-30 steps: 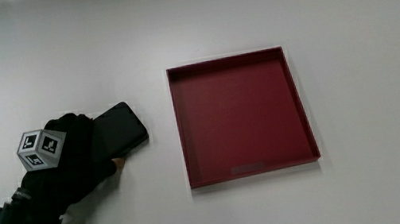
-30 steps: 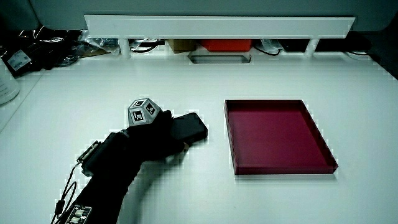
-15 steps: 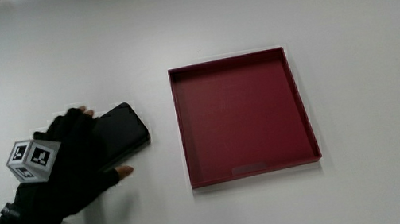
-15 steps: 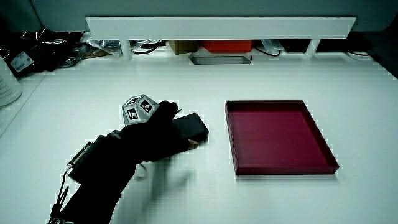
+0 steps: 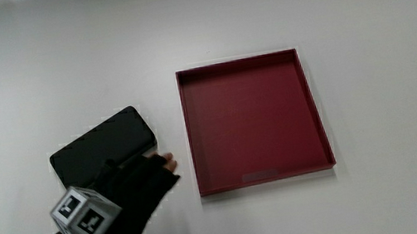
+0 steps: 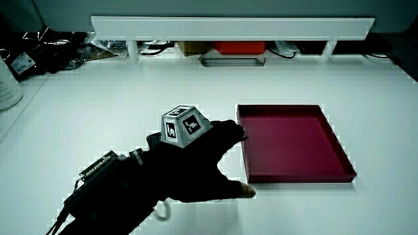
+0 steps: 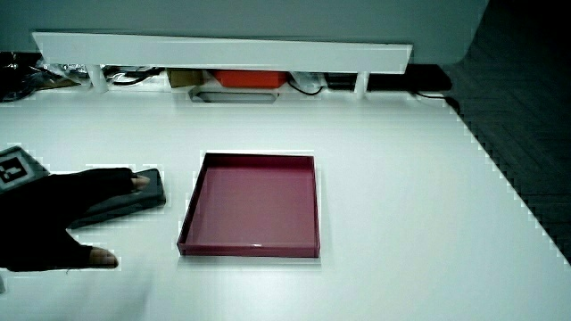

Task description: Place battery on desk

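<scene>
A flat black battery (image 5: 101, 145) lies on the white desk beside the dark red tray (image 5: 315, 108). In a side view the battery (image 7: 129, 202) shows next to the tray, partly covered by the hand. The gloved hand (image 5: 126, 204) is off the battery and nearer to the person than it, fingers spread and holding nothing. Its patterned cube (image 5: 82, 218) sits on the back of the glove. In a side view the hand (image 6: 196, 163) hides the battery entirely.
The red tray (image 6: 345, 160) holds nothing. A low white partition (image 6: 228, 27) with cables and small items under it runs along the desk's edge farthest from the person; it also shows in a side view as the partition (image 7: 223, 53).
The hand has let go of the battery and drawn back toward the person with fingers spread. The battery stays flat on the desk beside the tray.
</scene>
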Available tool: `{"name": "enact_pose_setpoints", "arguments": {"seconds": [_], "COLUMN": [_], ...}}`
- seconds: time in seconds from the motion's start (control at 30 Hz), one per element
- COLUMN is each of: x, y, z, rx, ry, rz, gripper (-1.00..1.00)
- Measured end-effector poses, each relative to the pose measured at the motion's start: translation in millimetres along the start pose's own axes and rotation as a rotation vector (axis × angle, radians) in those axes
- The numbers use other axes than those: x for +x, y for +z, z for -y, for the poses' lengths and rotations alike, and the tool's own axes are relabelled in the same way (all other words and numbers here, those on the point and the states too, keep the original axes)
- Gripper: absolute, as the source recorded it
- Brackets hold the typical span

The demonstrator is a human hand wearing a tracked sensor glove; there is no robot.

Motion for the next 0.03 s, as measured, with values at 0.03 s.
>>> {"name": "enact_pose_setpoints", "arguments": {"seconds": [0.03], "x": [3.4], "y": [-2.5], "z": [-0.2], "rx": [-0.015], "ry": [-0.025], "rz": [0.037], "gripper": [-1.0]}}
